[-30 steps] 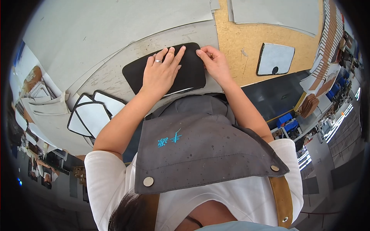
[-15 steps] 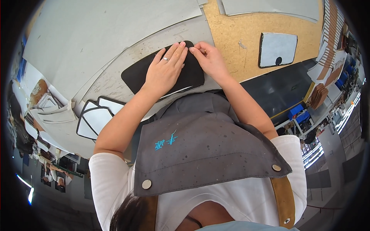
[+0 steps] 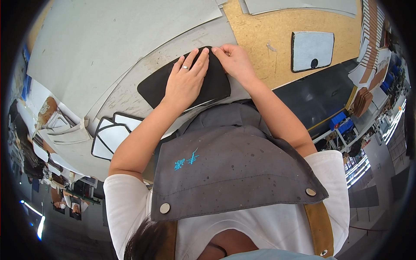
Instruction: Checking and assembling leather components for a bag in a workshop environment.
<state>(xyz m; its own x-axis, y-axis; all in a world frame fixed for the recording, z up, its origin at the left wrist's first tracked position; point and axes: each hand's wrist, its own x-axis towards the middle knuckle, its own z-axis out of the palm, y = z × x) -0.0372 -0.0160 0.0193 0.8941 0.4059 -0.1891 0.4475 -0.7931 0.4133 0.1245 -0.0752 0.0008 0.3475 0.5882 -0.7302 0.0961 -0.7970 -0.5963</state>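
Observation:
A black flat piece point(image 3: 216, 82) with rounded corners lies on the grey work surface in front of me, with a thin pale line along its near edge. My left hand point(image 3: 185, 82), a ring on one finger, rests flat on top of it with the fingers stretched toward the far edge. At the far right corner, the thumb and fingertips of my right hand point(image 3: 237, 64) pinch the edge of the piece. Part of the piece is hidden under my left hand.
Right of my hands, a white panel with a black border point(image 3: 313, 48) lies on a yellowish board point(image 3: 268, 26). Several similar white panels point(image 3: 108, 141) overlap by my left forearm. Large grey sheets point(image 3: 121, 34) cover the far left. Brown pieces point(image 3: 362, 102) sit at the far right.
My left fingers have drawn back slightly from the right fingertips and spread a little. My right hand keeps its pinch at the corner. The whole view has shifted slightly.

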